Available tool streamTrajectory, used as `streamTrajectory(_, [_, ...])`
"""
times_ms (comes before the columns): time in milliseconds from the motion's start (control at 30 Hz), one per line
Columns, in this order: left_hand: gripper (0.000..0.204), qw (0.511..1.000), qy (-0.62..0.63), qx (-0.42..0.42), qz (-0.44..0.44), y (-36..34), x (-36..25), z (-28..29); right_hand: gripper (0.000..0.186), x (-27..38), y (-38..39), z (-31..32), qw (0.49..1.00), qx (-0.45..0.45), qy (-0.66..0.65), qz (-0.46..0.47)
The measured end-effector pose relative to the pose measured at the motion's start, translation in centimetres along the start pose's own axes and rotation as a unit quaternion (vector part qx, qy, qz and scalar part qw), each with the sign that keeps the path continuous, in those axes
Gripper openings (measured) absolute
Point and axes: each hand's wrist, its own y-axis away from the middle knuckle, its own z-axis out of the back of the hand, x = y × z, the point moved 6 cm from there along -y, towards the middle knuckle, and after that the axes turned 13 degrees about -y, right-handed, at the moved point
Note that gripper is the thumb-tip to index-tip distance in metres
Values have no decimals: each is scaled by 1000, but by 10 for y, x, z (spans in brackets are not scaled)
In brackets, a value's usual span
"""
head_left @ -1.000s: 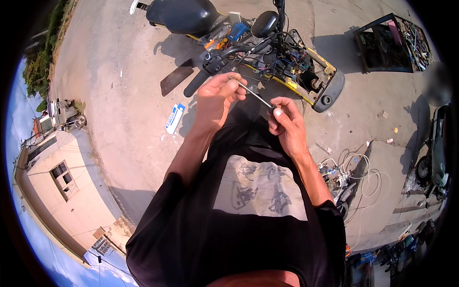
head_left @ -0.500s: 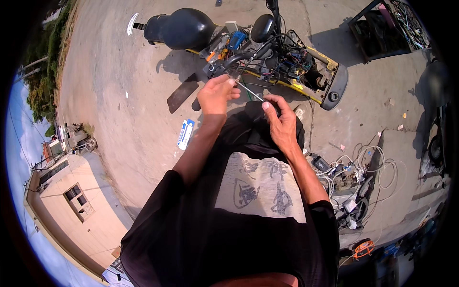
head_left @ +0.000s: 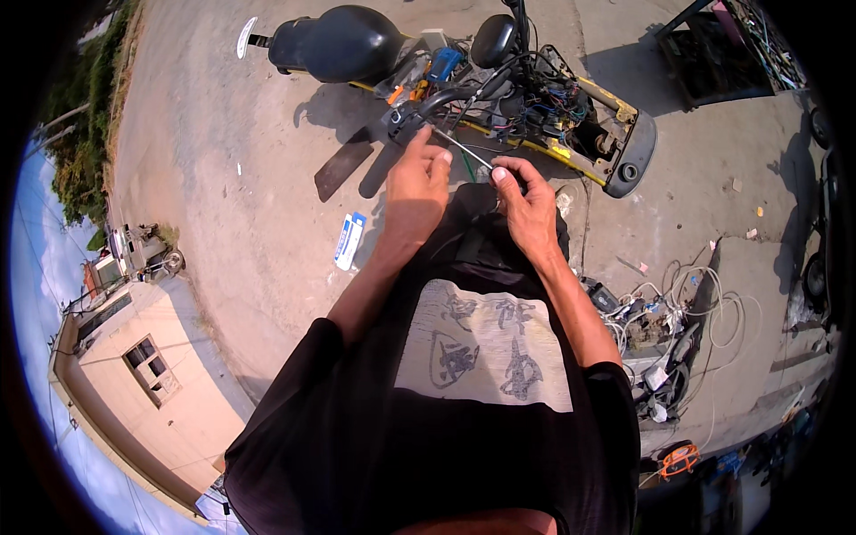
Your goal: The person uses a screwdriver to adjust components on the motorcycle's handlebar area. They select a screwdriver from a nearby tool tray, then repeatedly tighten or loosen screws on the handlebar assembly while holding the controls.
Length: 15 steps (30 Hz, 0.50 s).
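Both hands have moved up closer to the scooter (head_left: 499, 98) than a second ago. The left hand (head_left: 415, 183) now sits just below the handlebar grip (head_left: 401, 120), fingers curled shut around one end of a thin cable (head_left: 462, 149). The right hand (head_left: 528, 201) pinches the cable's other end between thumb and forefinger. The blue-and-white box (head_left: 349, 239) still lies on the concrete to the left.

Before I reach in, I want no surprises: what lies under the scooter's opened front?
Under the scooter, bare concrete ground and its shadow show. Tangled wires fill the opened front; anything beneath them is covered.
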Motion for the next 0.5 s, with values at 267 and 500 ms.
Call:
streamTrajectory(267, [49,992,-120,-22,-23,-5,-15,15,25,0,-4,-1,998,-17,34,50])
streamTrajectory(500, [45,983,-177,-8,-43,-6,-19,22,25,-3,-6,0,1000,-4,9,14])
